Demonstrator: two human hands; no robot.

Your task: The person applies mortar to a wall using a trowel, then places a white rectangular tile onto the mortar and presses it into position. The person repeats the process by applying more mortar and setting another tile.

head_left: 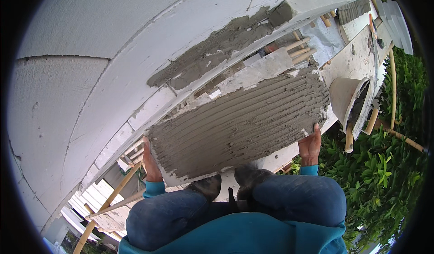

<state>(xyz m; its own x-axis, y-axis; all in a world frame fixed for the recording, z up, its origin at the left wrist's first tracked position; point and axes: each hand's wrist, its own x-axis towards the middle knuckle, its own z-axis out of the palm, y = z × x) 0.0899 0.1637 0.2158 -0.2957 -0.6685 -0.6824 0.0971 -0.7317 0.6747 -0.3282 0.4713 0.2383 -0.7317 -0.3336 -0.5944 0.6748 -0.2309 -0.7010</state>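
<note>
A large pale block [235, 123] lies across in front of my knees, its upper face coated with grey mortar combed into long ridges. My left hand [151, 162] grips its left end, fingers along the edge. At the near right corner, my right hand [310, 146] holds the block, the thumb up against its edge and the other fingers partly hidden beneath. Beyond it, the white block wall [158, 41] carries a rough patch of grey mortar [221, 48] on its ledge, beside a raised block [312, 5].
I squat on scaffold boards [346, 59] with bamboo poles [113, 195] around. A mortar-stained bucket [346, 95] lies tipped at the right. An orange-handled tool [372, 25] rests farther along the boards. Green foliage [379, 172] fills the right side, below the scaffold's edge.
</note>
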